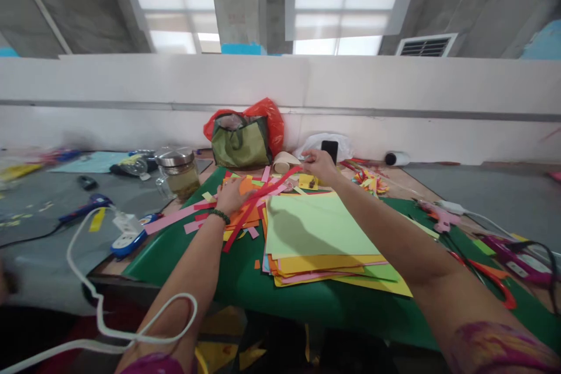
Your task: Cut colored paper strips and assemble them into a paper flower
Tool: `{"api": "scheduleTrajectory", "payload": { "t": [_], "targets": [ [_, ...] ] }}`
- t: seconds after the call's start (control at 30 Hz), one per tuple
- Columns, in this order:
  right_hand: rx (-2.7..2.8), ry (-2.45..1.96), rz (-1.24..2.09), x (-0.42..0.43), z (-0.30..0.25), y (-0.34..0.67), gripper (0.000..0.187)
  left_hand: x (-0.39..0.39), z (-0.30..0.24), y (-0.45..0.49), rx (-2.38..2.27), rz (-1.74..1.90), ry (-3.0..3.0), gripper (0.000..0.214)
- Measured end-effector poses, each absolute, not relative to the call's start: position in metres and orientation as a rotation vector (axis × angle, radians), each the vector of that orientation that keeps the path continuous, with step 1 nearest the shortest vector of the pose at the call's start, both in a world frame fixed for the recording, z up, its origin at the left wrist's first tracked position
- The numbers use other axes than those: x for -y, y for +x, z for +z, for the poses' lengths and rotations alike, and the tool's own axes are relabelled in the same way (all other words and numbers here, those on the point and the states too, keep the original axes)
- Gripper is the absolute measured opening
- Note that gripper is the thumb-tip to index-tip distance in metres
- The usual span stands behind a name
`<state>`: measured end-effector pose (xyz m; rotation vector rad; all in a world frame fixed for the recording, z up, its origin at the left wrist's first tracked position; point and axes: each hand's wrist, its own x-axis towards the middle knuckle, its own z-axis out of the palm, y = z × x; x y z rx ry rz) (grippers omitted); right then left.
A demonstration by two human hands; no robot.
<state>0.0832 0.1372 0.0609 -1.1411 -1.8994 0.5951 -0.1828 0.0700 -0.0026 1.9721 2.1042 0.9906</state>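
Observation:
My left hand (231,196) lies on a heap of coloured paper strips (245,210), fingers down on the orange and pink pieces. My right hand (319,165) reaches to the far side of the table and pinches the end of a long red paper strip (258,201) that runs diagonally back toward my left wrist. Beside that hand lies a roll of tape (284,162). A stack of coloured paper sheets (315,228), pale green on top, lies between my arms on the green table cover (184,254).
A green bag in a red plastic bag (243,137), a glass jar with metal lid (179,172), a black phone (329,149), a power strip with white cable (128,232), glue guns (440,216) and red-handled scissors (495,280) lie around. A white wall stands behind.

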Motion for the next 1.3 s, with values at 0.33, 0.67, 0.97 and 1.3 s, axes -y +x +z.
{"api": "scheduleTrajectory", "payload": {
  "t": [0.33,0.67,0.97,1.3],
  "targets": [
    [1.837,-0.775,0.866,-0.042,0.102,0.15,0.03,-0.016,0.071,-0.059,-1.177,1.0,2.554,0.048],
    [1.71,-1.499,0.973,-0.013,-0.016,0.234,0.019,0.013,0.021,-0.036,-1.382,-0.321,2.998,0.054],
    [1.785,-1.59,0.942,-0.002,-0.038,0.249,0.02,0.02,0.004,-0.028,-1.16,-0.159,3.091,0.045],
    [1.844,-1.599,0.971,0.001,-0.033,0.253,0.028,0.013,-0.005,0.045,-0.979,-0.205,2.987,0.035]
  ]
}}
